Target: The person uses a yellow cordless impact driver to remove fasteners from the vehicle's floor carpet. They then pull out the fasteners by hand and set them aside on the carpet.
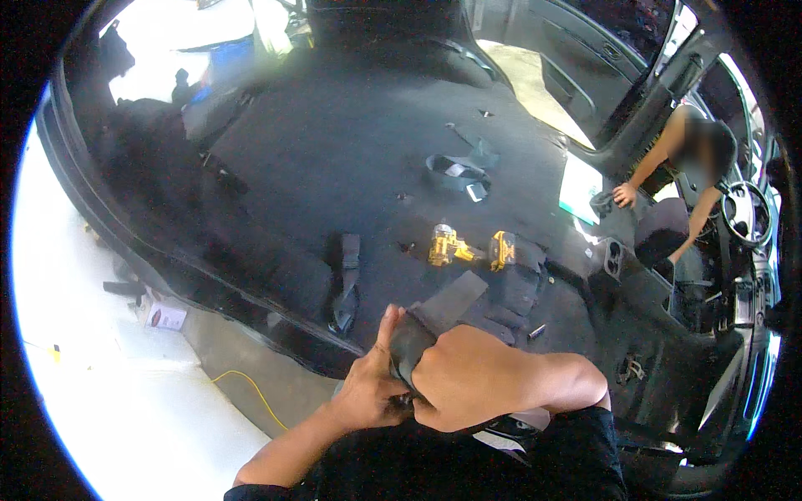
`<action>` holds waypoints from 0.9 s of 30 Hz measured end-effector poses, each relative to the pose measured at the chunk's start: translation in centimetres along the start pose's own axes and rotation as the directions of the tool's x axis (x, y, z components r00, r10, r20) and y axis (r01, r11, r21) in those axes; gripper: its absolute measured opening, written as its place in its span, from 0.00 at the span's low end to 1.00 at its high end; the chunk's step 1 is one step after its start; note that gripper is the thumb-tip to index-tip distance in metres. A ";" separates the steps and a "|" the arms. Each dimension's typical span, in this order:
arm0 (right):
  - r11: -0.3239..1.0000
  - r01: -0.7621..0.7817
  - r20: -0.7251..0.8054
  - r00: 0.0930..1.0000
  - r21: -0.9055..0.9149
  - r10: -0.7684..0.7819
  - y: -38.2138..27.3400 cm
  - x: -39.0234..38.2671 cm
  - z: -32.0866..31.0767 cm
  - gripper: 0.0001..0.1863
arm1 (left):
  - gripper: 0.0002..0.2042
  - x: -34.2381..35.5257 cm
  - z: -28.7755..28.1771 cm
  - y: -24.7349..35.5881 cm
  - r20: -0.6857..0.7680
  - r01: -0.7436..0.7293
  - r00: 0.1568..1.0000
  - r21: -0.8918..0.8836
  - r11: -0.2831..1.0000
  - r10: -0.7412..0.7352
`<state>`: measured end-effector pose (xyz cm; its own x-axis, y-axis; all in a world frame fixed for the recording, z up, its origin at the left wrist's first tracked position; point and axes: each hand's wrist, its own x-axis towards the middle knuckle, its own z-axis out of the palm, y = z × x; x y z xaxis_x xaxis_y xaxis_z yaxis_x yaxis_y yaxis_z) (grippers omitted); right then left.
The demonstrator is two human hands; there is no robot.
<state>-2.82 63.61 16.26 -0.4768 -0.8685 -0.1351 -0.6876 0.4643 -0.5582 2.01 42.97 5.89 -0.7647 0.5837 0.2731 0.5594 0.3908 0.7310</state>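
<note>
My left hand (368,389) and my right hand (468,377) are close together in front of my body. Both are closed on a dark grey, flat strap-like piece (453,299), bent between them, its wide free end pointing away from me. The left thumb lies along its side; my right fist covers much of it, and its exact kind does not show. Beyond my hands, a yellow cordless drill (449,245) lies on the dark carpet (292,150). Right of it is a second yellow-and-black tool or battery (503,250). A seat belt strap (347,280) lies left of the drill.
Another person's hand (625,195) rests at the right, near white sheets (580,189) and the steering wheel (746,214). A coiled dark belt (458,169) and a phone-like device (475,193) lie farther off. A yellow cable (252,389) crosses the floor at left, below a small box (164,314).
</note>
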 end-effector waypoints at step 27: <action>0.463 -0.810 -0.264 0.387 0.361 0.883 36.0 9.2 22.8 0.39 | 0.21 -29.5 -16.7 7.3 -0.923 0.633 -0.059 -0.329 0.701 -0.380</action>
<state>-19.46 68.37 -23.72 -0.9368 0.1194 -0.3290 0.2651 0.8557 -0.4443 23.32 16.72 13.67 -0.4624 -0.8400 0.2838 -0.1977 0.4097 0.8906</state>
